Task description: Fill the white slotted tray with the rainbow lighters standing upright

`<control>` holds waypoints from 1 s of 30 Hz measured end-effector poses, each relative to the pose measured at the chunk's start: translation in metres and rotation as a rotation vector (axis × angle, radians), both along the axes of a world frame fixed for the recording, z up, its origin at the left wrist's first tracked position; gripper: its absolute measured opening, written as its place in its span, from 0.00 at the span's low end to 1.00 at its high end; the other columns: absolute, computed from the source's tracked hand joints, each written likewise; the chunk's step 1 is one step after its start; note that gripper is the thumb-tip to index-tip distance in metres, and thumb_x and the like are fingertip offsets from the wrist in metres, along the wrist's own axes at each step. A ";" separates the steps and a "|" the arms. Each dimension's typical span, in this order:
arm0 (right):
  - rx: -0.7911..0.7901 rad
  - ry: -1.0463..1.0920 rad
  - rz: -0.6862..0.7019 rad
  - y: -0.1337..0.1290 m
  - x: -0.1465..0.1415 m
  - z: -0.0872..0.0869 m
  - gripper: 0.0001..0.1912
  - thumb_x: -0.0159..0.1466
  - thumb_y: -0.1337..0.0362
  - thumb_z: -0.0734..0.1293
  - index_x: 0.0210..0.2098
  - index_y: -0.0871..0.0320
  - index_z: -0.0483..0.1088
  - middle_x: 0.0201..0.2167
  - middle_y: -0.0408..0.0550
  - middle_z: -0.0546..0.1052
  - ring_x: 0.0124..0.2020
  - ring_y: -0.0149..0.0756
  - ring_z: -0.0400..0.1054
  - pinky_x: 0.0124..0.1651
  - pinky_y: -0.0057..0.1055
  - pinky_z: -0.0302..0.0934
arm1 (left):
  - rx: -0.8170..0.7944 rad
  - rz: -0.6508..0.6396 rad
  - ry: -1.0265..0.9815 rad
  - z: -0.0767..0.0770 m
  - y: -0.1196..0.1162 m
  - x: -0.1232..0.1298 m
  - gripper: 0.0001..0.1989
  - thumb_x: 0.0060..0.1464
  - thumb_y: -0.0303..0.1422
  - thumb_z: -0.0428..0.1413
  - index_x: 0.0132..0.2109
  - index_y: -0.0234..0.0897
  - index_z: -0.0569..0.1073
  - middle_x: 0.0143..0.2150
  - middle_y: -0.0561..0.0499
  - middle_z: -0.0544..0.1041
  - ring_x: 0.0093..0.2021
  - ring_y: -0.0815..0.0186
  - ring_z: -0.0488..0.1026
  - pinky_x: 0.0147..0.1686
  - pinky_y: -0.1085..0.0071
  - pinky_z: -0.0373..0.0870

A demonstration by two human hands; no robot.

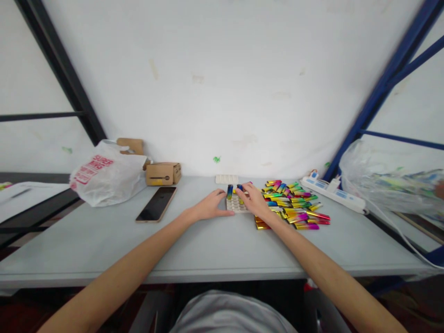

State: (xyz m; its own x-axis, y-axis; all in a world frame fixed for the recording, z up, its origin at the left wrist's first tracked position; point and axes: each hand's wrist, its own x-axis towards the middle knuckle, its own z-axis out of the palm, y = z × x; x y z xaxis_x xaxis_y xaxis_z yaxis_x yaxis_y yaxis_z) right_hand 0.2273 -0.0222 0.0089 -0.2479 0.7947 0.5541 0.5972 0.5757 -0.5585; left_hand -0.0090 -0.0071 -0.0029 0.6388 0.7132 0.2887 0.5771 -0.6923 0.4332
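A small pale tray with rows of holes (233,203) lies on the table in front of me. My left hand (212,206) grips its left side, thumb along the front edge and fingers toward the back. One shiny blue lighter (230,191) stands upright in the tray's back left corner. Over the tray's right part, my right hand (252,198) has its fingers closed on another lighter with a blue top (239,188), also upright. The fingers hide part of it, and whether it is seated in a hole I cannot tell. Right of the tray spreads a pile of metallic multicoloured lighters (293,203).
A second pale tray (226,179) lies by the wall. To the left are a phone (157,204), a cardboard box (163,174) and a white plastic bag (109,173). A power strip (335,192) and a clear plastic bag (388,182) are at the right.
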 end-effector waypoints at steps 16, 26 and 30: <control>-0.010 -0.470 0.024 -0.001 -0.007 0.000 0.15 0.80 0.56 0.60 0.51 0.61 0.72 0.46 0.59 0.82 0.47 0.45 0.77 0.49 0.34 0.65 | 0.029 -0.027 0.000 0.001 -0.001 -0.001 0.38 0.57 0.59 0.65 0.63 0.37 0.73 0.62 0.38 0.74 0.64 0.47 0.71 0.68 0.54 0.66; -0.017 -0.627 -0.014 0.007 -0.013 0.006 0.20 0.78 0.50 0.63 0.41 0.60 0.76 0.38 0.55 0.82 0.39 0.41 0.75 0.40 0.31 0.58 | 0.021 -0.026 0.001 0.002 -0.002 -0.001 0.35 0.58 0.60 0.64 0.59 0.37 0.75 0.60 0.38 0.75 0.62 0.46 0.72 0.66 0.53 0.67; -0.028 -0.497 0.095 0.012 0.003 0.011 0.18 0.77 0.55 0.65 0.35 0.60 0.75 0.30 0.47 0.79 0.31 0.35 0.69 0.36 0.30 0.54 | 0.019 -0.011 0.001 0.001 0.000 -0.001 0.38 0.57 0.61 0.64 0.62 0.37 0.74 0.62 0.38 0.74 0.63 0.46 0.72 0.67 0.54 0.67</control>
State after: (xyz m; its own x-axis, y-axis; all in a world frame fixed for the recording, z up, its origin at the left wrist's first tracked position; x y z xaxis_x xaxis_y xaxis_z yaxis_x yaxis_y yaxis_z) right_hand 0.2305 -0.0104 0.0197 -0.5483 0.7685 0.3298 0.7402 0.6295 -0.2362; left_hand -0.0103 -0.0075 -0.0015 0.6468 0.7005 0.3016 0.5701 -0.7067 0.4190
